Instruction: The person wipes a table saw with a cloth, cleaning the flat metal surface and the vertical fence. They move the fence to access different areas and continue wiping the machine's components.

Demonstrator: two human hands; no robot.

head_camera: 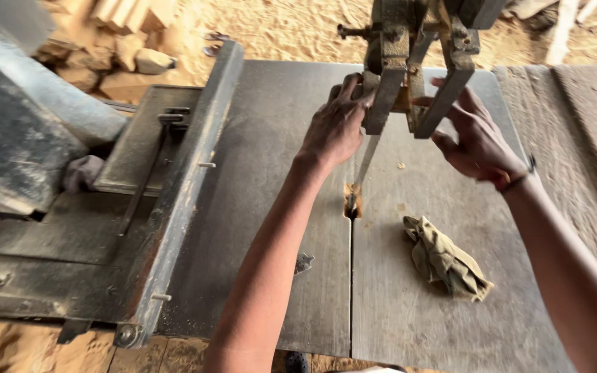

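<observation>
Both hands are up at 12 o'clock on the rusty blade guide (409, 69) of a band saw: left hand (336, 124) has its grip wrapped around the guide's left side, right hand (475, 138) is half open, fingertips touching the right bar. The thin grey blade (365, 162) runs long-axis from the guide toward 6 o'clock into the bench (257, 173) slot. A crumpled khaki rag (445, 259) lies at 4 o'clock.

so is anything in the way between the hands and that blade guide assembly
Nothing visible. The left hand already grips the rusty blade guide from its left side, and the right hand reaches it from the right. The crumpled rag lies apart, nearer on the saw table.
</observation>
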